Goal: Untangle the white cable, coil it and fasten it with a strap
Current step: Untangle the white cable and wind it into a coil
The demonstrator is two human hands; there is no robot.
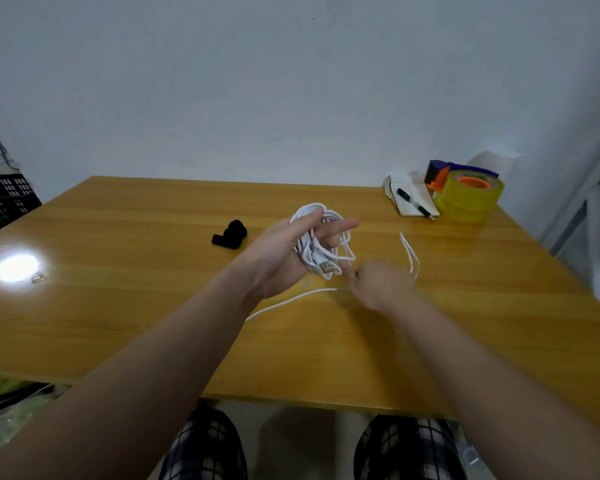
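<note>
Head view: white cable [310,254] bunched in loose loops (plug [327,268] showing)

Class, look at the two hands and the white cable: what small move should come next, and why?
Probably the right hand, blurred but seemingly pinching the loose strand, should lift it and wrap a turn round the bundle of white cable gripped in the left hand. Loose lengths lie on the table, so the black strap must wait.
</note>
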